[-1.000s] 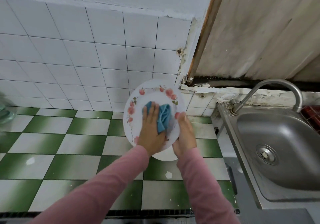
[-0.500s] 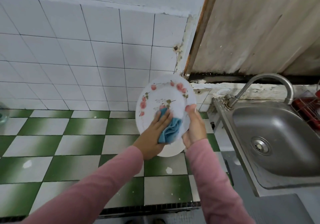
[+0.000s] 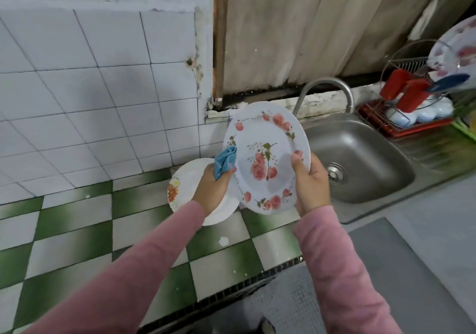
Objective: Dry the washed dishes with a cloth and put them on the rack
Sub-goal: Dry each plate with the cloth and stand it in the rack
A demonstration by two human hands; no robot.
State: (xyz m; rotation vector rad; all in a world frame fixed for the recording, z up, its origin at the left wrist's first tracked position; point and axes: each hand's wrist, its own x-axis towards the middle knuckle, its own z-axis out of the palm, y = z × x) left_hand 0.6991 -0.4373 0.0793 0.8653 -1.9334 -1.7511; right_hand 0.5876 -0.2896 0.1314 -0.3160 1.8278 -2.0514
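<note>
Head-high, downward, apparently close over plate point(image 3: 265, 137)

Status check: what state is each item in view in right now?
Rose plate, tilted up off the counter, gripped by right hand.
Blue cloth, bunched in left hand, at the plate's left rim.
Second plate, lying on the counter.
Tap, no water running.
Dish rack, partly loaded.

At two o'clock the rack point(image 3: 401, 117) and the racked plate point(image 3: 453, 50) are blurred and cut by the frame's edge, the right hand's point(image 3: 311, 184) fingers hide behind the rose plate point(image 3: 265, 153), and at its nine o'clock the left hand point(image 3: 213, 189) covers part of the cloth point(image 3: 225, 162) and the counter plate point(image 3: 188, 179).
</note>
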